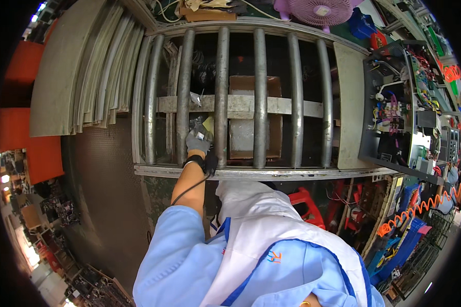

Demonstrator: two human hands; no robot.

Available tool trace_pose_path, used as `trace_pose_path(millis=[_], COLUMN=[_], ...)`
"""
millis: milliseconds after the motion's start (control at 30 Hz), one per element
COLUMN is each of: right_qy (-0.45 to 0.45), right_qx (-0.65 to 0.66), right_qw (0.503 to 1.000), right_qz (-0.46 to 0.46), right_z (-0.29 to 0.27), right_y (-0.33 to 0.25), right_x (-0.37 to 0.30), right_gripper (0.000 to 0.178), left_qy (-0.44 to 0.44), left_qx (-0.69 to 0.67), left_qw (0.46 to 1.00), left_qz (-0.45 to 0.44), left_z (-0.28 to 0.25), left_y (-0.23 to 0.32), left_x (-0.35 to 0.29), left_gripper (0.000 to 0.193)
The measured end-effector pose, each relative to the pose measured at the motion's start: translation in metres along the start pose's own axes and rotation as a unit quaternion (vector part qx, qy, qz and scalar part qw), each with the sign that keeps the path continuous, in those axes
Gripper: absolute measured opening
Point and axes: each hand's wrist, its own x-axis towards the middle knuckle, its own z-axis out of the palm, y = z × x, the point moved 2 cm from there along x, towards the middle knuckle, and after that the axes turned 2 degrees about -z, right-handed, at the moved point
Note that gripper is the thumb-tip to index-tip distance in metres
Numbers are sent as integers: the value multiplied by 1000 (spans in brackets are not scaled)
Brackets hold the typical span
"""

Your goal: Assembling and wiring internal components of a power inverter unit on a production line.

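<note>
1. The place is a workshop. On the left there is a dark floor [105, 179] and orange panels [43, 158]; a purple fan [320, 11] is at the far side.

2. Before the person is a metal frame with six steel rollers [222, 77]. A flat crossbar [241, 104] passes below them, and lower there is a cardboard box [274, 133].

3. At the left of the frame, many grey sheets [69, 66] are stacked. At the right is a dark metal case [415, 173], with wires and circuit boards inside.

4. The left hand [196, 143], in a grey glove, reaches over the front rail [271, 174] into the gap between the second and third rollers from the left. A black wristband [194, 160] with a cable is on its wrist.

5. A clear plastic bag [196, 123] is just beyond the fingers, near a yellow piece [208, 124]. The fingers look bent, but I cannot tell if they pinch the bag or only touch it.

6. The right hand is out of view, so I cannot tell its state.
</note>
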Motion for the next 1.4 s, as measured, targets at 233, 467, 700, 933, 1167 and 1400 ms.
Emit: trace_pose_path(millis=[233,467,700,933,1167,1400], right_qy=[87,-44,-43,-52,-59,-40], right_qx=[52,-19,-24,87,67,64], right_qw=[995,996,999,994,996,993], right_qz=[-12,-73,6,46,15,91], right_z=[23,73,81,92,113,124], right_y=[-158,-183,-122,-91,-134,-156], right_x=[-52,-50,-68,-84,-87,-86], right_gripper=[27,25,26,28,26,26], left_qy=[55,167,338,191,137,113], left_qx=[650,697,631,580,703,743], left_qw=[730,596,696,790,692,657], left_qz=[201,362,-57,47,-90,55], left_z=[-4,-74,14,-16,-34,-17], left_y=[-5,-43,-7,-11,-14,-17], left_x=[25,92,15,33,47,43], left_gripper=[31,48,64,49,60,42])
